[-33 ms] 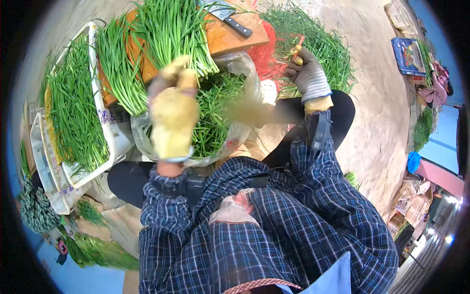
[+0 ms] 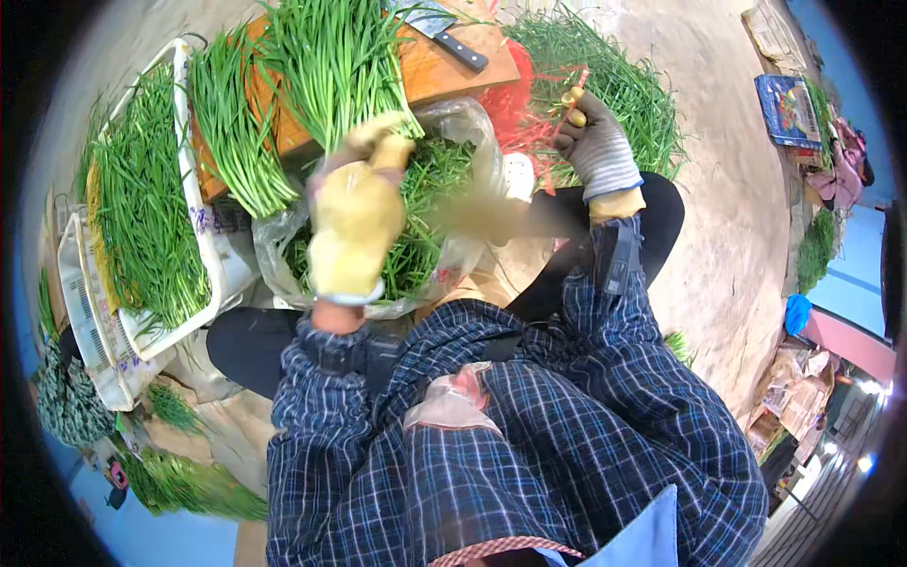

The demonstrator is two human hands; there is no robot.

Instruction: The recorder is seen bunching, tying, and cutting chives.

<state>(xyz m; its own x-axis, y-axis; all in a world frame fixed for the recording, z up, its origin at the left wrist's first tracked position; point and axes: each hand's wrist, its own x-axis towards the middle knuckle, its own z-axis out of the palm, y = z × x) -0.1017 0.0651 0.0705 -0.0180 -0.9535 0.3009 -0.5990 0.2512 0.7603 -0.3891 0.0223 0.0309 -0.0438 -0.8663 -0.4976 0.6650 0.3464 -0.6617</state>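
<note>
At the near edge of the wooden board, your left hand, its grip too blurred to tell, is nearer the green bundle lying on it stems-toward-you; your right hand, right of the board, pinches a red strand.

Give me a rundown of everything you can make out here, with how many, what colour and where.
green bunches: two, green with pale stems, on the board
wooden board: one, orange-brown, top
knife: one, black handle, on the board
white crate: at least one, white, left
crate greens: uncounted, green, inside it
plastic bag: one, clear, centre
bagged greens: uncounted, green, inside it
red netting: one mass, red, beside the board
loose greens: one pile, green, upper right
red strand: at least one, red, in the right fingertips
blue package: one, mostly blue, far right
plaid sleeves: two, dark blue, bottom
left hand: one, yellow glove, by stem ends, blurred
right hand: one, grey-striped glove, upper right
</note>
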